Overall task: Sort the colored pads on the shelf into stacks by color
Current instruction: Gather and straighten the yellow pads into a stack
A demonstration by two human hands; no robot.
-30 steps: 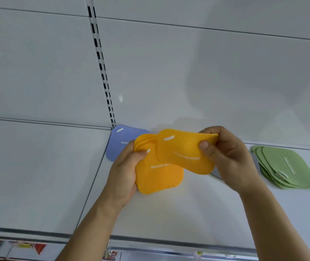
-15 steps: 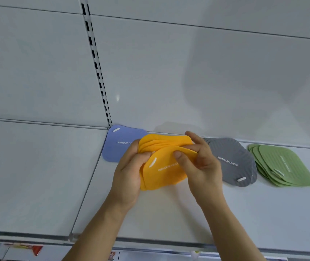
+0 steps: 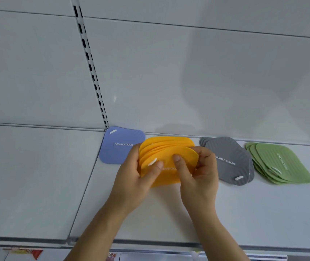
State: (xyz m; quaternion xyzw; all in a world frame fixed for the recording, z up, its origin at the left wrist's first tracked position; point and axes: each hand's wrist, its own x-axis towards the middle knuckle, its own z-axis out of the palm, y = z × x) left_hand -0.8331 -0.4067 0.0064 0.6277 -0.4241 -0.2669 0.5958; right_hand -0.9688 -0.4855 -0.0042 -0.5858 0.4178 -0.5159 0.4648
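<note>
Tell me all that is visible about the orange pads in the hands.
The orange pads are thin, flexible-looking sheets with rounded corners, several fanned in a loose bunch. The front one shows a white slot and partly hidden white lettering. The left hand grips the bunch from the left, the right hand from the right. It sits between the blue pad and the grey pads.

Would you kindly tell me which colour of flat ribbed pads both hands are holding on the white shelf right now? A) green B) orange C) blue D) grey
B: the left hand and right hand both grip the fanned stack of orange pads; the other colours lie untouched on the shelf.
</note>
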